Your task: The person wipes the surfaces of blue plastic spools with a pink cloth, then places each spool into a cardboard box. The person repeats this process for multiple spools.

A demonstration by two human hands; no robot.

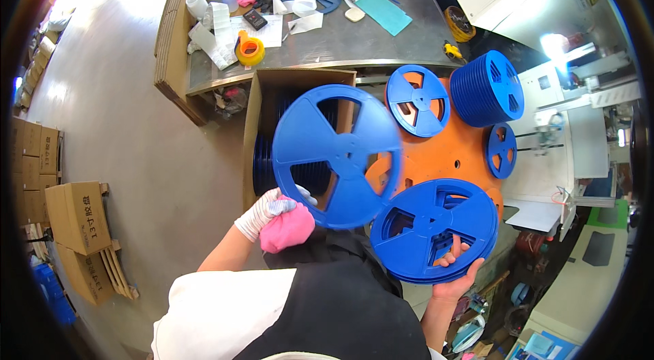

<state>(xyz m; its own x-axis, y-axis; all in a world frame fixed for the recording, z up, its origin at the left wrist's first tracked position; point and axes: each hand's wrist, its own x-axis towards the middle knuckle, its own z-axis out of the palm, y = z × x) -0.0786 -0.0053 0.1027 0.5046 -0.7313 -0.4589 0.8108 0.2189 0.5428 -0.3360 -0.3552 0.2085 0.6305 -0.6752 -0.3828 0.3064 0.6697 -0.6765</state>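
My left hand (264, 213), in a white glove, is closed on the lower left rim of a large blue plastic reel disc (313, 115) and on a bunched pink cloth (289, 229). That disc is tilted up in front of a cardboard box (251, 104) with dark blue reel discs (263, 166) standing in it. At the right, my bare right hand (458, 283) grips a stack of similar blue discs (409, 202) from below, its fingers through a cutout. Whether that stack also rests on the orange surface (449, 155) is hidden.
On the orange surface stand a tall pile of blue discs (470, 98) and smaller blue discs (420, 96). Behind is a metal workbench (354, 47) with a yellow tape dispenser (249, 51), bottles and cloths. A white machine (545, 128) borders the right; cardboard cartons (76, 217) stand left.
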